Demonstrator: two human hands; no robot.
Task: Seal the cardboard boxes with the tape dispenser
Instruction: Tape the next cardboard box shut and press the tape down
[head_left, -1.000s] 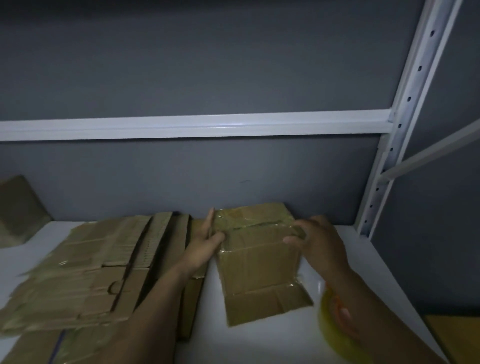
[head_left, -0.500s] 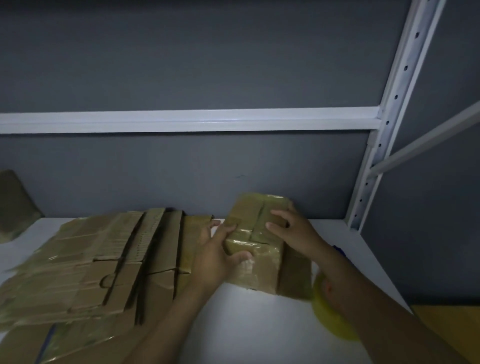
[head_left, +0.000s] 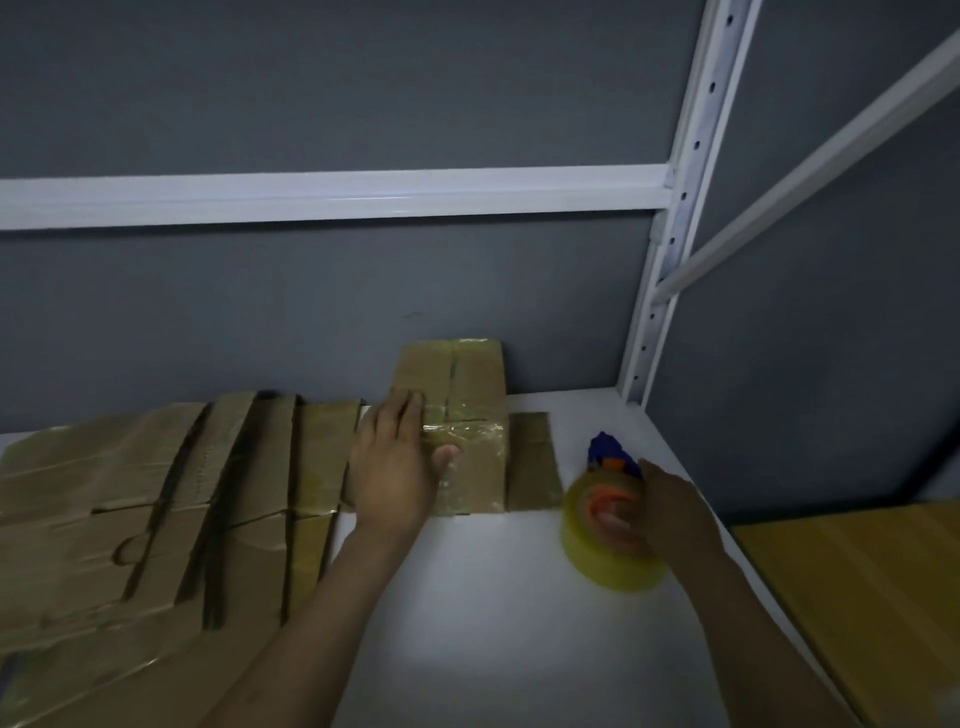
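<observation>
Several flattened cartons (head_left: 156, 499) beside taped box (head_left: 474, 395)

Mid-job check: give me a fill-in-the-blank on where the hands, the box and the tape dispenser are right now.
1. The left hand lies flat on the small brown cardboard box, which stands in front of the grey ____.
2. The right hand grips the blue-and-orange tape dispenser, loaded with a yellowish roll, to the ____ of that box.
3. The pile of flattened brown cardboard lies to the box's ____.

Missing words: wall; right; left.
</observation>
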